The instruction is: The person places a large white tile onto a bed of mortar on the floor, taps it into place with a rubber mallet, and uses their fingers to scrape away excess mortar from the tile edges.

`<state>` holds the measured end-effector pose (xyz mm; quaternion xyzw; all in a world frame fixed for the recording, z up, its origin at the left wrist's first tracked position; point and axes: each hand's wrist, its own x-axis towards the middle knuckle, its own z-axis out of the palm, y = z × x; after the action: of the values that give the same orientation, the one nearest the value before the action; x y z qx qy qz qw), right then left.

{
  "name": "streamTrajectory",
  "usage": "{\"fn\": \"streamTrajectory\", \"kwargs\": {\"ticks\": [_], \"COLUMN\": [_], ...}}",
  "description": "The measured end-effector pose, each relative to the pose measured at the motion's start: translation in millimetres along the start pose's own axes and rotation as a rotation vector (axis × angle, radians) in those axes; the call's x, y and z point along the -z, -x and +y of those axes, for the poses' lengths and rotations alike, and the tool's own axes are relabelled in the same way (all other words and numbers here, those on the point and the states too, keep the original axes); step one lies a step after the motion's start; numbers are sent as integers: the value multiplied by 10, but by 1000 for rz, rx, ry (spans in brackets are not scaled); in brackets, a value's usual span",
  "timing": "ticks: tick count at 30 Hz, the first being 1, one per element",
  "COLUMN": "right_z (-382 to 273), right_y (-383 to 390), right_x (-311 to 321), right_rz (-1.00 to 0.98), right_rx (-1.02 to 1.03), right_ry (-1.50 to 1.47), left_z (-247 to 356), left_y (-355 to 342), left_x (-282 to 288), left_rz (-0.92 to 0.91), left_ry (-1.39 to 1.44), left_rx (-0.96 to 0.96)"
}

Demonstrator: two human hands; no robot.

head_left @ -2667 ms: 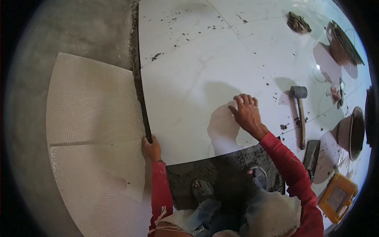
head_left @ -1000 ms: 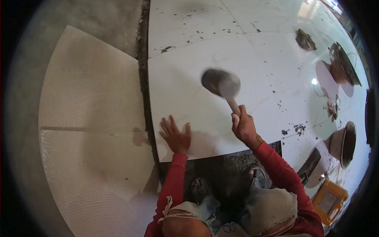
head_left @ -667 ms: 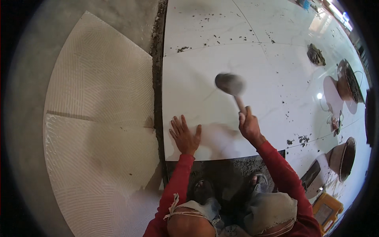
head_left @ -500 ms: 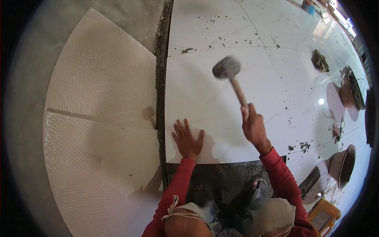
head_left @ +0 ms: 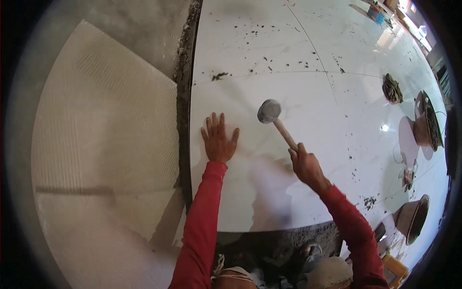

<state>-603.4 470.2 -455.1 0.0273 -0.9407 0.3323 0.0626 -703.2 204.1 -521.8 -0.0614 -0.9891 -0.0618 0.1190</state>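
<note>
My right hand [head_left: 310, 168] is closed around the wooden handle of a rubber mallet [head_left: 269, 111]. The mallet's dark grey head is over a large glossy white floor tile [head_left: 231, 192]; I cannot tell if it touches. Flat on the same tile, near its left edge, rests my left hand [head_left: 220, 140] with fingers spread. Along the tile's near edge dark mortar [head_left: 284, 241] shows, with my knees and a foot there.
To the left lie large ridged-back tiles [head_left: 106, 125], past a mortar strip [head_left: 183, 101]. On the right stand a mortar-filled bowl [head_left: 426, 126], another bowl [head_left: 411, 220], a crumpled cloth [head_left: 392, 89] and a yellow tool [head_left: 395, 270]. Mortar crumbs [head_left: 220, 76] dot the far tiles.
My left hand has shifted forward along the tile. The mallet is now a little lower in the view, still in my right hand, and the whole view has shifted.
</note>
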Motion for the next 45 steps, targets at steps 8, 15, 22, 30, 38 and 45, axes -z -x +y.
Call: {"fn": "streamTrajectory", "kwargs": {"ticks": [8,15,22,30,38,45], "right_z": [-169,-254,-231,-159,-174,-140], "right_y": [-254,-339,-139,-186,-274,241], "right_x": [65,32,26,-22,-39,29], "right_rz": [-353,-183,-121,29,141,106], "right_rx": [-309,-199,-220,-160,-121,-230], "right_ry": [9,-160,-218,-284,-282,-185], "left_z": [-26,-53,-86,-73,-100,-91], "left_y": [-146,-218,-210,-202,-167,91], "left_x": [-18,62,42,56,17,-9], "left_rz": [-44,-97,-114,-91,-52,22], "left_ry": [37,90,110,88,106,118], "left_rx": [63,105,106,93,79,149]}}
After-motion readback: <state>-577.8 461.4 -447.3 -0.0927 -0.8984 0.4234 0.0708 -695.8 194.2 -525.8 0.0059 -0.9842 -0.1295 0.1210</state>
